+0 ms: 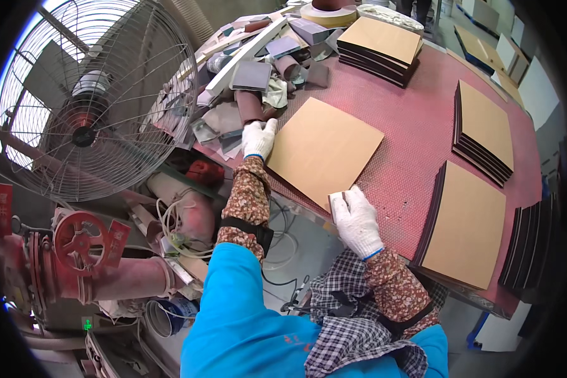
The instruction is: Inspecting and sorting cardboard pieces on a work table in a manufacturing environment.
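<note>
A square light-brown board (pixel 324 148) with a thin dark edge lies turned at an angle on the red textured tabletop (pixel 384 94). My left hand (pixel 259 138), in a white knit glove, rests against the board's left edge, thumb apart from the fingers. Beside its fingertips is a brown sandpaper roll (pixel 249 106). My right hand (pixel 358 220), gloved alike, is closed around a small sanding block (pixel 338 203) with a pale top and brown side. The block is at the board's near corner; its underside is hidden.
Stacks of similar boards stand at the back (pixel 379 44), right (pixel 485 129) and near right (pixel 465 223), with dark-edged pieces (pixel 528 246) beyond. Sandpaper scraps and strips pile up at the back left. A large caged fan (pixel 94 101) and a red valve wheel (pixel 82 243) are left of the table.
</note>
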Demonstrator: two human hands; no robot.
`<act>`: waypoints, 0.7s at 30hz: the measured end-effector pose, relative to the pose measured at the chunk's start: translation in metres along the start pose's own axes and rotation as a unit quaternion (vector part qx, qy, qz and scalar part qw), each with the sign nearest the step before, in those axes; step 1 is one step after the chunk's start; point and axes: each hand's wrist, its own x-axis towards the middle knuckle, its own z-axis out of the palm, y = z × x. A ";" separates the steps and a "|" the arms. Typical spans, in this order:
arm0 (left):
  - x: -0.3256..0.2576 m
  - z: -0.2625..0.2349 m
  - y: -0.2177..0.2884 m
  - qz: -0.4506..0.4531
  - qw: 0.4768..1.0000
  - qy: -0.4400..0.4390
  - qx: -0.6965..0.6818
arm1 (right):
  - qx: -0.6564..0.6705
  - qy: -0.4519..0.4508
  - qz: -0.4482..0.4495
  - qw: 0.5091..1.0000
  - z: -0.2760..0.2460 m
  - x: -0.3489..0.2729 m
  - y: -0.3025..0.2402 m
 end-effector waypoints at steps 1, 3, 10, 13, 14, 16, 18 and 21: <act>0.006 -0.001 -0.003 -0.008 1.000 0.009 -0.011 | 0.000 -0.004 0.005 1.000 0.001 0.000 0.001; 0.010 -0.003 -0.001 -0.018 1.000 0.005 0.015 | -0.002 -0.004 0.012 1.000 -0.001 -0.002 0.004; -0.010 -0.008 0.005 0.063 0.996 -0.031 0.048 | -0.130 0.027 -0.087 0.987 -0.021 -0.022 0.015; -0.018 -0.021 0.006 0.084 0.992 -0.026 0.093 | -0.232 -0.020 -0.144 0.962 -0.052 -0.047 0.002; -0.019 -0.028 0.005 0.110 0.985 -0.010 0.131 | -0.196 -0.005 -0.168 0.966 -0.061 -0.060 0.004; -0.015 -0.041 -0.002 0.142 0.968 -0.018 0.208 | -0.136 -0.032 -0.118 0.983 -0.099 -0.089 -0.014; -0.034 -0.043 0.032 0.141 0.972 -0.011 0.190 | -0.141 -0.026 -0.071 0.987 -0.137 -0.120 -0.020; -0.078 -0.032 0.100 0.170 0.985 0.004 0.000 | -0.108 0.045 0.092 0.989 -0.190 -0.163 -0.016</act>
